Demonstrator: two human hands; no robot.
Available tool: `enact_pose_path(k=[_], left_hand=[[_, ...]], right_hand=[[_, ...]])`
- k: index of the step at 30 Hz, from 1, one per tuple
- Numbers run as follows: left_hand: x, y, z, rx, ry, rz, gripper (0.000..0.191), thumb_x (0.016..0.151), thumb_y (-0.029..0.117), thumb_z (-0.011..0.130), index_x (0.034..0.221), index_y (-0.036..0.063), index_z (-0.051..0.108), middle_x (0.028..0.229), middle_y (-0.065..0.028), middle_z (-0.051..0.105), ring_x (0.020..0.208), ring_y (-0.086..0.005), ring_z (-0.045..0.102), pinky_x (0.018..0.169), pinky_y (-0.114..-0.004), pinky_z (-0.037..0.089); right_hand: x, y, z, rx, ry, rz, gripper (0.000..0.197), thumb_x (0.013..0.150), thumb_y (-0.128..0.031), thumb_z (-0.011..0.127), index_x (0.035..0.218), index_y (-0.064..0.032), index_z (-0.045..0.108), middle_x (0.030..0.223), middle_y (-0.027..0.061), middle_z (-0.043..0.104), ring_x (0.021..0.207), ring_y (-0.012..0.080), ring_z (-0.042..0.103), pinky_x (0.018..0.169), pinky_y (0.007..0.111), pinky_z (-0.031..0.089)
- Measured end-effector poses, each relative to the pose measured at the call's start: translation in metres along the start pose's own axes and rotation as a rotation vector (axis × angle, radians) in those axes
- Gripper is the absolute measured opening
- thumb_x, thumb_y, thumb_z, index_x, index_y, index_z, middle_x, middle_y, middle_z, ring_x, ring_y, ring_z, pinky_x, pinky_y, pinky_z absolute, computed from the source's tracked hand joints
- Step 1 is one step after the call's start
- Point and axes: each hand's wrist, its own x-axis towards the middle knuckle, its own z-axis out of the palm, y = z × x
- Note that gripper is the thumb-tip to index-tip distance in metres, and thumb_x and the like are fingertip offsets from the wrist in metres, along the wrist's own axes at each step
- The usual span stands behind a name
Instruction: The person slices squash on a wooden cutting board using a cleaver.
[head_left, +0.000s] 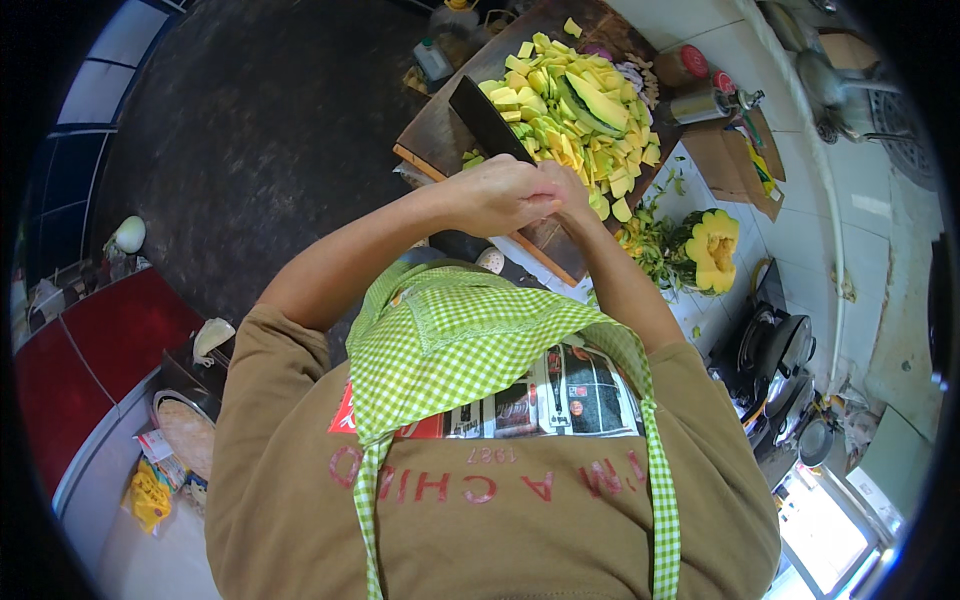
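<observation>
My right hand (564, 186) is closed around the handle end of a dark-bladed cleaver (491, 120), whose blade points up and left over a wooden board (435, 135). My left hand (506, 196) lies against the right hand, its fingers bent and partly hidden; whether it also grips the handle I cannot tell. Just beyond the hands is a large heap of cut yellow-green squash pieces (547, 82). A bigger wedge with dark green rind (592, 105) rests on the heap. To the right, a cut squash half (712, 251) shows its hollow, beside green leafy trimmings (651, 244).
Jars (681, 66), a metal canister (700, 107) and an open cardboard box (731, 165) stand right of the board. Lidded pans (787, 345) are farther right. A plastic bottle (433, 60) is beyond the board's left edge. A red-fronted counter (112, 352) is at left.
</observation>
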Motion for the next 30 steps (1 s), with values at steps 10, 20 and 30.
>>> enact_pose_path(k=[10,20,30], left_hand=[[-0.032,-0.089,0.027,-0.074,0.497,-0.407,0.018,0.083,0.015,0.059,0.089,-0.0009,0.065,0.071,-0.0074,0.064,0.065,-0.0122,0.059,0.061,-0.028,0.047],[-0.04,-0.118,0.037,0.252,0.655,-0.293,0.021,0.076,0.009,0.066,0.095,0.0021,0.062,0.089,-0.0135,0.059,0.075,-0.0266,0.061,0.069,-0.034,0.05],[-0.021,-0.14,0.077,0.352,0.724,-0.163,0.012,0.078,0.008,0.064,0.089,0.0064,0.061,0.088,-0.0131,0.056,0.083,-0.0354,0.058,0.07,-0.043,0.048]], right_hand=[[-0.013,-0.026,-0.013,-0.016,-0.007,0.12,0.027,0.082,-0.027,0.059,0.091,-0.002,0.066,0.093,0.0241,0.064,0.091,0.0388,0.062,0.08,0.047,0.048],[-0.015,-0.013,-0.001,0.141,0.124,0.062,0.026,0.082,-0.028,0.058,0.097,-0.0082,0.067,0.085,0.0242,0.064,0.085,0.0404,0.061,0.075,0.048,0.047],[-0.045,-0.021,-0.024,-0.149,0.045,-0.031,0.023,0.081,-0.027,0.061,0.082,-0.0037,0.065,0.075,0.023,0.063,0.074,0.0399,0.062,0.065,0.049,0.048]])
